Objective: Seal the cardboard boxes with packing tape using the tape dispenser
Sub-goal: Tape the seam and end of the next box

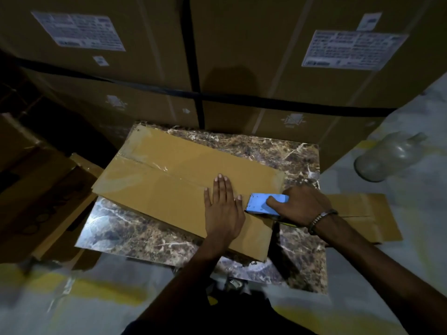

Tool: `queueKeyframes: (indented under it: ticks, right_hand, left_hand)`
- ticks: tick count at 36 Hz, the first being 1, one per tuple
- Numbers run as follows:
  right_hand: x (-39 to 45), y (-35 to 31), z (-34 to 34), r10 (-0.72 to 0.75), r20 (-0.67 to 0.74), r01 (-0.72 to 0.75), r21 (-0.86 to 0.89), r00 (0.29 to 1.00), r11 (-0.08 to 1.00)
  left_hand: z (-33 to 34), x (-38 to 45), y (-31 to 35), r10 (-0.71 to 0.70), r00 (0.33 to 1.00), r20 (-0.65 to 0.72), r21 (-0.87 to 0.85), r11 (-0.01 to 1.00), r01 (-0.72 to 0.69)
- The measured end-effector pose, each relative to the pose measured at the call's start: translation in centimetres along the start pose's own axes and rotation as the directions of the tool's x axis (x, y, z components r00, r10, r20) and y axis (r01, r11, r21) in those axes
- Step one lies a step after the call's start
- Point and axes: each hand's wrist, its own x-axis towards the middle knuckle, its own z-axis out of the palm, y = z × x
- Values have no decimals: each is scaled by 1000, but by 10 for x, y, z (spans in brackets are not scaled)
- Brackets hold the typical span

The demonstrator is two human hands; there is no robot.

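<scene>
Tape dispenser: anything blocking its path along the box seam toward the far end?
Yes. The left hand lies flat on the cardboard box, directly ahead of the blue tape dispenser that the right hand grips. Beyond it, the seam looks clear.

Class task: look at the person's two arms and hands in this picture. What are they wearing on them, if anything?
Both forearms are bare: no sleeves show and there are no gloves. The right hand has a beaded bracelet with metallic-looking beads round its wrist. The left hand and its wrist carry nothing: no ring, watch or band shows.
</scene>
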Motion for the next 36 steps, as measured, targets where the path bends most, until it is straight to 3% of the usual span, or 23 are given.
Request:
queueKeyframes:
  ticks: [4, 18, 27, 36]
  right_hand:
    - [-7, 11, 4, -54, -10, 54, 36, 998, 998]
    - [-48, 95, -6, 44, -29, -45, -6, 999, 999]
    - [-48, 95, 23, 127, -51, -121, 111, 991, 986]
    - [-46, 88, 37, 163, -57, -158, 92, 985, 983]
  left_hand:
    - [4, 2, -1, -3, 1000, 8, -3, 1000, 3]
    - [5, 1, -4, 8, 1000, 18, -28, 1000, -7]
    - [3, 0, -3, 6, 1000, -19, -36, 999, -6]
    - [1, -5, 0, 76, 997, -6, -49, 996, -76]
